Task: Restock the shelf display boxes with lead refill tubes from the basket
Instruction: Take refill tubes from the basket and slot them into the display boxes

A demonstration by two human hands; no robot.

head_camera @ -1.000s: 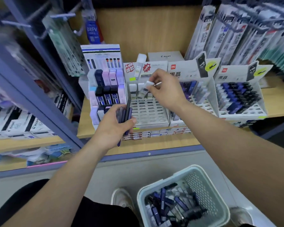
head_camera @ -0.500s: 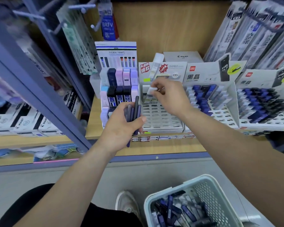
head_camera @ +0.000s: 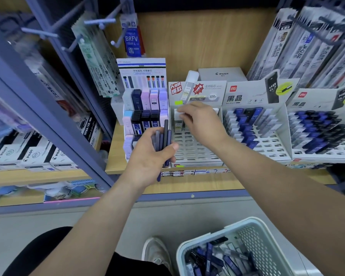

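A wood-grain back panel [head_camera: 197, 42] closes the rear of the shelving unit. A light wooden shelf board [head_camera: 187, 184] runs across the middle, its front edge capped by a blue-grey strip [head_camera: 207, 195]. At the left, a thick blue-grey metal upright [head_camera: 48, 116] slants across the view, and pale peg hooks [head_camera: 100, 21] jut from a dark perforated panel [head_camera: 68, 26] behind it. Beyond the upright, another wooden shelf [head_camera: 38, 176] sits at a similar height. Below lies a smooth, pale grey floor [head_camera: 177, 216]. The light is even and soft.

right hand [head_camera: 202, 125]: fingers [head_camera: 185, 112] pinching, arm outstretched | left hand [head_camera: 150, 158]: fingers curled, gripping
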